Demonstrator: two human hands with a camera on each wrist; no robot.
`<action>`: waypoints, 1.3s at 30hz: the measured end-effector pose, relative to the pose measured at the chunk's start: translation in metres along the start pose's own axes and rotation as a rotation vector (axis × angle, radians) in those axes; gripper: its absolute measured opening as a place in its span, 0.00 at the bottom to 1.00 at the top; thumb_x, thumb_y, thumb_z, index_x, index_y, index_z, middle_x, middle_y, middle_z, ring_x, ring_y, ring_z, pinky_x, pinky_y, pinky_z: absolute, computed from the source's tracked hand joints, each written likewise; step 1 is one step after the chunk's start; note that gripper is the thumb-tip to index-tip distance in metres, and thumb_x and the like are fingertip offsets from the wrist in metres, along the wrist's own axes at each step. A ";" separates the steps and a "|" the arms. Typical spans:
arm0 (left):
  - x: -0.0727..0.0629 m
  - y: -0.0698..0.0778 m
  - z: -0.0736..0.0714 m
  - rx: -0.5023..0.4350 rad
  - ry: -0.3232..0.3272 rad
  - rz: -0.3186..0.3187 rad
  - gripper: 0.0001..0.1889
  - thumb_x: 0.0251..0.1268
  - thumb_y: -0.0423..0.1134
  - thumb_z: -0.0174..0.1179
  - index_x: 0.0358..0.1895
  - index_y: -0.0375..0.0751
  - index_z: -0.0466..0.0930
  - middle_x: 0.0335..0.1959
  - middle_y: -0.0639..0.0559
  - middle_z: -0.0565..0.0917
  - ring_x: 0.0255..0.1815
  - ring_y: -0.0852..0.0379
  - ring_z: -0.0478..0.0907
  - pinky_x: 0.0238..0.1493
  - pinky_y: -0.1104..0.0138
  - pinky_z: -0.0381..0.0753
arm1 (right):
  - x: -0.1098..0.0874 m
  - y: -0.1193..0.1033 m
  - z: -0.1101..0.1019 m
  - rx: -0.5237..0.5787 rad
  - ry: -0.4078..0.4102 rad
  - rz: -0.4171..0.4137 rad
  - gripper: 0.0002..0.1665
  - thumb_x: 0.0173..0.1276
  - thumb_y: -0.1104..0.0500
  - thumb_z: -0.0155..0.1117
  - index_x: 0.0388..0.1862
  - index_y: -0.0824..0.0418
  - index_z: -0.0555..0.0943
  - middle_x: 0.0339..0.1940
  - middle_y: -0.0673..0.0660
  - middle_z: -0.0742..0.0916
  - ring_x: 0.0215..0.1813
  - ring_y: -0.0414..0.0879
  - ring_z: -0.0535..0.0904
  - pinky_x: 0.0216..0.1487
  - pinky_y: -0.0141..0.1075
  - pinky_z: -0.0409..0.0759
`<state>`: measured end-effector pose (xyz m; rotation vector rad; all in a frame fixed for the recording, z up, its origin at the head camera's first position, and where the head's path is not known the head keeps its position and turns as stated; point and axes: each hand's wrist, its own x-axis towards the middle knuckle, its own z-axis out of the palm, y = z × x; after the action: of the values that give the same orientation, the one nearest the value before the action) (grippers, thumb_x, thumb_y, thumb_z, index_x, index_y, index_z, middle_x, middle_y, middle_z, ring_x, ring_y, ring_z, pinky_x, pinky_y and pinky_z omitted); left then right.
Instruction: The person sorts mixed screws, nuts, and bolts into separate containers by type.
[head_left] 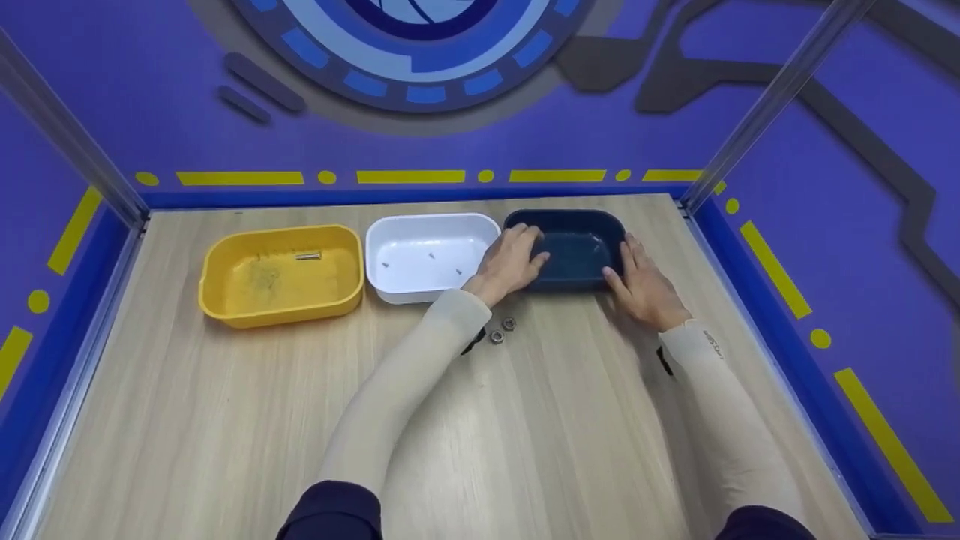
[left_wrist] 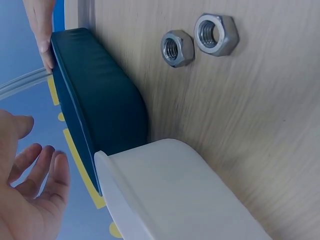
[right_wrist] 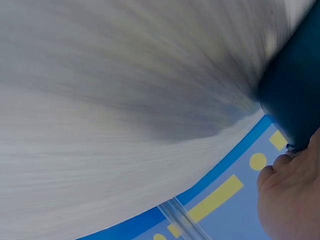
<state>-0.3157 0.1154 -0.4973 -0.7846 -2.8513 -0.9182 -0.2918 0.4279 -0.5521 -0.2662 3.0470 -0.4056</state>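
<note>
My right hand (head_left: 646, 291) is at the right end of the dark teal bin (head_left: 574, 286). Its fingers lie along the outer end wall, while the thumb reaches over the rim near the front corner, gripping that edge. My left hand (head_left: 508, 262) hovers where the white bin (head_left: 409, 294) and the teal bin meet. In the left wrist view its fingers (left_wrist: 52, 182) are loosely bent, with nothing between them and the thumb. Two steel hex nuts (left_wrist: 218, 34) lie on the table in front of these bins. Nothing shows inside the teal bin.
The yellow bin (head_left: 281, 319) stands at the left, with a metal bolt (head_left: 307, 256) inside. A few small screws (head_left: 431, 256) are scattered in the white bin. The wooden table (head_left: 225, 420) is bordered by blue patterned panels (head_left: 420, 150) at the back and sides.
</note>
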 end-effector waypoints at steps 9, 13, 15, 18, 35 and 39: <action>-0.022 0.000 -0.008 -0.032 -0.016 0.056 0.20 0.82 0.48 0.60 0.67 0.41 0.81 0.61 0.47 0.84 0.63 0.49 0.81 0.67 0.61 0.81 | 0.001 -0.002 0.000 -0.006 0.019 -0.031 0.52 0.87 0.33 0.36 0.88 0.72 0.44 0.91 0.68 0.46 0.90 0.67 0.42 0.89 0.62 0.46; -0.028 0.001 -0.011 -0.049 -0.016 0.083 0.20 0.82 0.48 0.60 0.67 0.42 0.80 0.62 0.48 0.83 0.64 0.50 0.80 0.68 0.61 0.81 | 0.003 -0.002 -0.002 -0.005 0.025 -0.033 0.53 0.87 0.33 0.36 0.88 0.72 0.44 0.91 0.69 0.46 0.90 0.67 0.42 0.88 0.62 0.46; -0.031 0.000 -0.013 -0.056 -0.009 0.093 0.20 0.82 0.48 0.60 0.68 0.42 0.80 0.63 0.48 0.83 0.65 0.50 0.80 0.69 0.61 0.81 | 0.004 -0.002 -0.003 0.002 0.038 -0.042 0.52 0.87 0.33 0.36 0.88 0.72 0.44 0.90 0.69 0.47 0.90 0.68 0.43 0.88 0.63 0.46; -0.037 0.000 -0.012 -0.075 -0.007 0.107 0.20 0.82 0.48 0.61 0.68 0.42 0.80 0.63 0.48 0.83 0.66 0.50 0.80 0.70 0.61 0.80 | 0.004 -0.002 -0.002 0.012 0.045 -0.049 0.52 0.87 0.33 0.37 0.88 0.72 0.45 0.91 0.69 0.47 0.90 0.67 0.42 0.89 0.62 0.46; -0.076 -0.010 0.018 -0.166 -0.011 0.162 0.18 0.78 0.44 0.66 0.62 0.37 0.83 0.58 0.43 0.86 0.61 0.47 0.83 0.65 0.58 0.83 | 0.001 0.000 0.000 -0.001 0.023 -0.031 0.53 0.87 0.32 0.36 0.87 0.73 0.45 0.90 0.70 0.47 0.90 0.67 0.42 0.89 0.62 0.46; -0.085 -0.014 0.025 -0.180 -0.005 0.160 0.19 0.78 0.43 0.66 0.62 0.35 0.82 0.56 0.41 0.86 0.54 0.48 0.84 0.58 0.58 0.85 | 0.000 0.001 0.001 -0.006 0.026 -0.032 0.53 0.87 0.32 0.36 0.87 0.73 0.45 0.90 0.70 0.47 0.90 0.68 0.43 0.88 0.62 0.47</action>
<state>-0.2456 0.0813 -0.5412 -1.0167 -2.6881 -1.1614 -0.2921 0.4285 -0.5529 -0.3124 3.0733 -0.4056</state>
